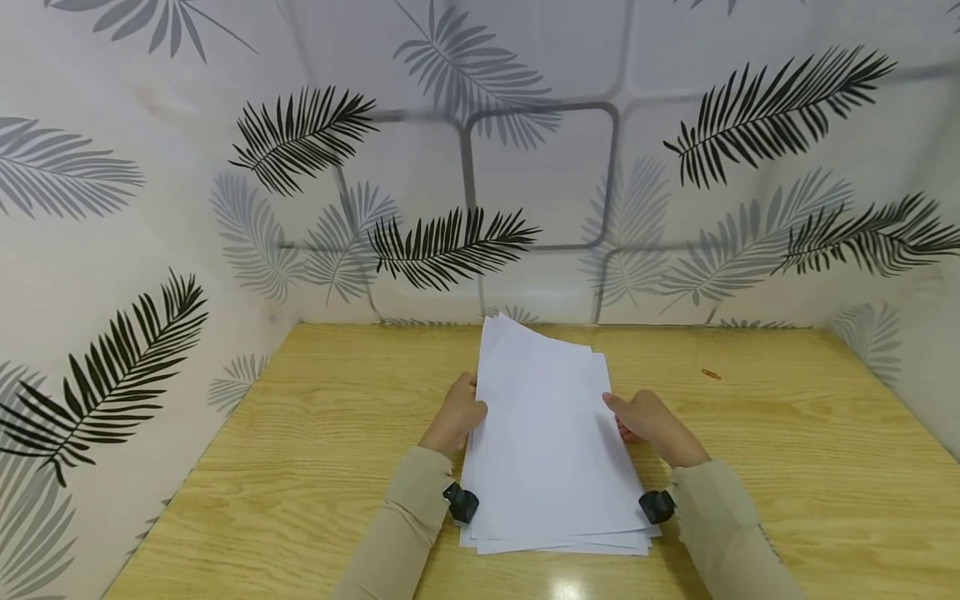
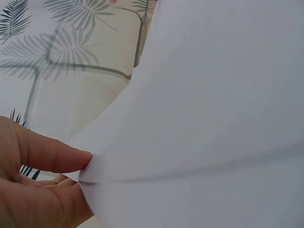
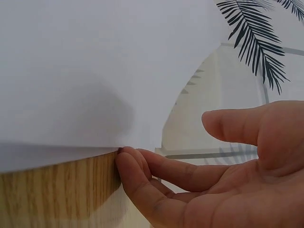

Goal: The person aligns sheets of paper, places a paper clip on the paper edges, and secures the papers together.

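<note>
A loose stack of white paper sheets (image 1: 547,442), its edges uneven, lies between the two hands with its far end raised off the table. The left hand (image 1: 457,416) pinches the left edge of the sheets; in the left wrist view its thumb (image 2: 57,156) lies on the paper, and a crease runs from the grip. At the right edge is the right hand (image 1: 652,423). The right wrist view shows its fingertips (image 3: 130,166) touching the paper's edge from below, while the thumb (image 3: 228,124) stands apart from the sheet.
An orange-brown paper clip (image 1: 711,374) lies on the wooden table (image 1: 330,467), right of and beyond the right hand. Leaf-patterned walls (image 1: 540,183) close off the table's back and sides. Each wrist wears a small black camera (image 1: 461,503).
</note>
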`<state>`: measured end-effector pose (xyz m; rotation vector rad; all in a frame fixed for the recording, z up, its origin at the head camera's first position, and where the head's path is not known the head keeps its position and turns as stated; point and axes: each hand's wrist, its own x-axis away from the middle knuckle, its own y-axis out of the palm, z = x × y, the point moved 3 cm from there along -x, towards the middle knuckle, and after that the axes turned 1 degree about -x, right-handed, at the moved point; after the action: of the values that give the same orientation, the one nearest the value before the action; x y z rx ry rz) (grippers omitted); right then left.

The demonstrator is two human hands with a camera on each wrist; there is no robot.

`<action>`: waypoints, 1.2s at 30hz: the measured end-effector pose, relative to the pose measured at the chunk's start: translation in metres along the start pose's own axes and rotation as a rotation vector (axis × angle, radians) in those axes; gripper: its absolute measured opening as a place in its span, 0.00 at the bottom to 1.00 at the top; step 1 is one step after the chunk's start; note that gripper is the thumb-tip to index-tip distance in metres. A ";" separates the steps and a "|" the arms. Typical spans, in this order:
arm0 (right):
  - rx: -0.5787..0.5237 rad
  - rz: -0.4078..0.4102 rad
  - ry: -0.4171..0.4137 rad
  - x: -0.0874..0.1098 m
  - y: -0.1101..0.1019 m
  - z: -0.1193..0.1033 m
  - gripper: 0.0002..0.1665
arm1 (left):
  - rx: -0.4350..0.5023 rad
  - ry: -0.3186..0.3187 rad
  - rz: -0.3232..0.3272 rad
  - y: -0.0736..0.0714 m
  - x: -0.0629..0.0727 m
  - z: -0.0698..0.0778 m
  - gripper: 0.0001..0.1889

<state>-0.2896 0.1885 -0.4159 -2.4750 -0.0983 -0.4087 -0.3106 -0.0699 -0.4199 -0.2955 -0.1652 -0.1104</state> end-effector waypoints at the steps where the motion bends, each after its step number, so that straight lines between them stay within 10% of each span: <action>1: 0.002 0.001 0.000 0.000 0.000 0.000 0.24 | 0.006 0.001 -0.003 0.000 0.001 0.001 0.24; 26: -0.033 0.011 -0.045 -0.003 -0.004 0.007 0.15 | 0.046 0.065 0.019 -0.002 0.008 0.020 0.16; 36: -0.181 0.087 -0.148 0.005 -0.012 -0.005 0.20 | -0.026 0.319 0.039 0.002 0.017 0.044 0.15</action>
<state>-0.2883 0.1951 -0.4040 -2.6755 -0.0149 -0.2046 -0.3001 -0.0566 -0.3756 -0.3028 0.1586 -0.1193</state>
